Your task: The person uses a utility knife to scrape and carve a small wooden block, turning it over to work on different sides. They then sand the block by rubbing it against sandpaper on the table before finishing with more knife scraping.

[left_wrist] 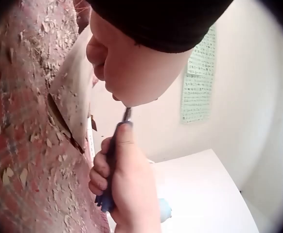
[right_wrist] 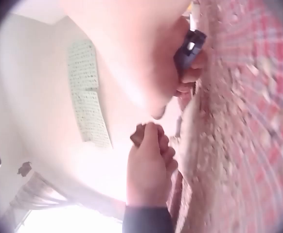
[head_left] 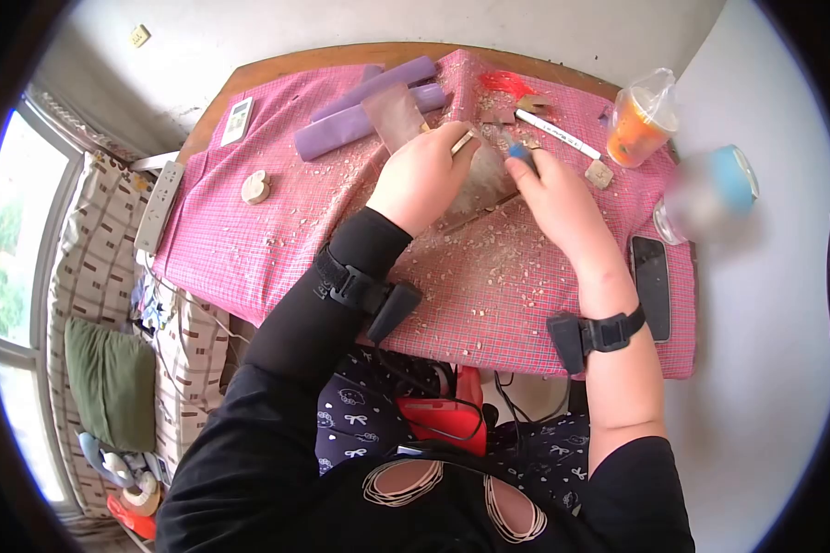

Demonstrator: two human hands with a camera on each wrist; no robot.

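In the head view my left hand (head_left: 421,180) pinches a small piece (head_left: 464,141), which looks brown (right_wrist: 138,135) in the right wrist view. My right hand (head_left: 560,205) grips a blue-handled tool (head_left: 523,155) just to its right. The left wrist view shows the fingers wrapped around the dark blue handle (left_wrist: 112,167), thumb along it, and its metal tip (left_wrist: 127,114) pointing toward my left hand (left_wrist: 132,73). Whether the tip touches the piece is hidden. Beneath both hands lies a dusty sheet or board (head_left: 480,192) with shavings about it.
Shavings cover the checked cloth (head_left: 415,304). Purple rolls (head_left: 346,126) lie at the back, with a white marker (head_left: 559,135) and a small block (head_left: 598,174) at right. Farther right stand an orange cup (head_left: 638,124) and a phone (head_left: 650,288). A round piece (head_left: 256,187) lies left.
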